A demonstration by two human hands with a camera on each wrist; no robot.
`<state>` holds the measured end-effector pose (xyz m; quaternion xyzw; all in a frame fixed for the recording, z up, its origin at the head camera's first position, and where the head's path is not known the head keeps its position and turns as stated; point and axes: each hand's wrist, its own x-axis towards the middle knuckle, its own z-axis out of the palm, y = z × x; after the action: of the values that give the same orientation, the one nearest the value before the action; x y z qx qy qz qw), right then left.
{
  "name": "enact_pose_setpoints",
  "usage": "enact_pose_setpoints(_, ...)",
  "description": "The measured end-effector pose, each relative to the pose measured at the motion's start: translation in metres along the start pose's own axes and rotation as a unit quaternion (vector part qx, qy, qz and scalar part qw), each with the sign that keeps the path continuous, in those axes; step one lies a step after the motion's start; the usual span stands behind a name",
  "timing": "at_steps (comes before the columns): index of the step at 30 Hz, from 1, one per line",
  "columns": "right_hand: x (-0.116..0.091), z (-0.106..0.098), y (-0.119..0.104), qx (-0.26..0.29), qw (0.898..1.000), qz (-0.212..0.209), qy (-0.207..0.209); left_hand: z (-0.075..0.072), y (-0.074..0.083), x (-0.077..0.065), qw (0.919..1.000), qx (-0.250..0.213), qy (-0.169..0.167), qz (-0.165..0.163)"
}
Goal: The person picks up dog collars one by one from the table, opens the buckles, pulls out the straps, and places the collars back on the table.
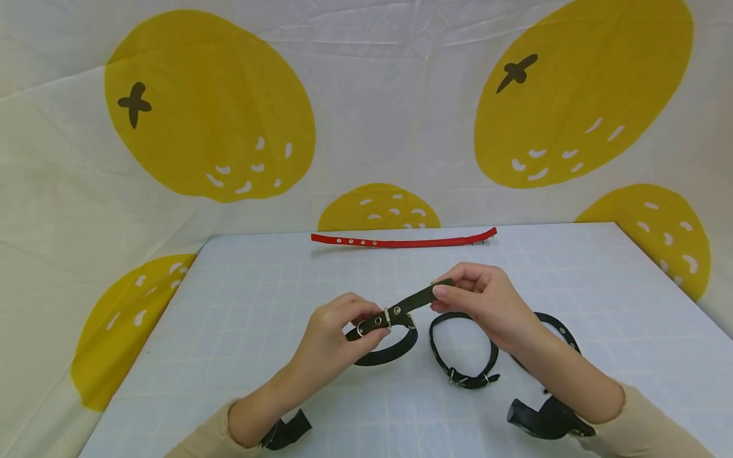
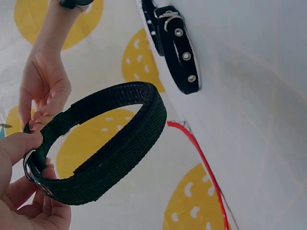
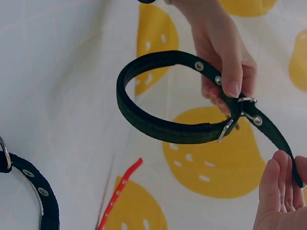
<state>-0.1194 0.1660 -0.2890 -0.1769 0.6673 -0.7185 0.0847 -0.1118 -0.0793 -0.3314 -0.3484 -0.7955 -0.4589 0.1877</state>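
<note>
Collar (image 1: 413, 302) above pale tabletop (image 1: 252, 292) — patterned backcloth (image 1: 395, 121).

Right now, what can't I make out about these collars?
- Green collar, head view: tip partly covered by right hand.
- Rightmost black collar, head view: middle hidden by right forearm.
- Red collar, head view: metal fittings too small.
- Dark collar, right wrist view: cut off by left edge.

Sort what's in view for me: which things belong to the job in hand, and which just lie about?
In the job:
green collar, held by left hand and right hand

Lying about, held by neither:
red strap
black collar
second black collar, partly hidden
</note>
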Motion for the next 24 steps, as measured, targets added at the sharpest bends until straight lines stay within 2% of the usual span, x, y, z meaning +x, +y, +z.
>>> enact_pose_setpoints(4,-0.002,-0.002,-0.002,0.008,1.0,-0.004,0.002,-0.002,0.001,0.0,1.0,-0.005,-0.002,-0.003)
enact_pose_setpoints(9,-0.003,-0.007,-0.004,0.032,0.999,-0.016,0.002,-0.006,0.002,-0.001,0.9994,-0.014,-0.005,-0.03)
enact_pose_setpoints(16,0.002,-0.008,0.0,0.126,0.99,-0.007,-0.056,-0.005,0.0,-0.002,0.9982,-0.038,-0.01,-0.045)
enact_pose_setpoints(18,0.003,-0.008,0.003,0.132,0.989,0.0,-0.063,-0.004,0.0,-0.003,0.9979,-0.044,-0.009,-0.048)
enact_pose_setpoints(20,0.004,-0.008,0.007,0.104,0.993,0.007,-0.056,-0.003,-0.001,-0.003,0.9975,-0.048,-0.005,-0.053)
enact_pose_setpoints(22,0.004,-0.006,0.013,0.039,0.998,0.015,-0.044,-0.003,-0.001,-0.003,0.9971,-0.051,0.001,-0.056)
enact_pose_setpoints(24,0.004,-0.003,0.022,-0.035,0.998,0.025,-0.042,-0.003,-0.002,-0.003,0.9971,-0.053,0.008,-0.054)
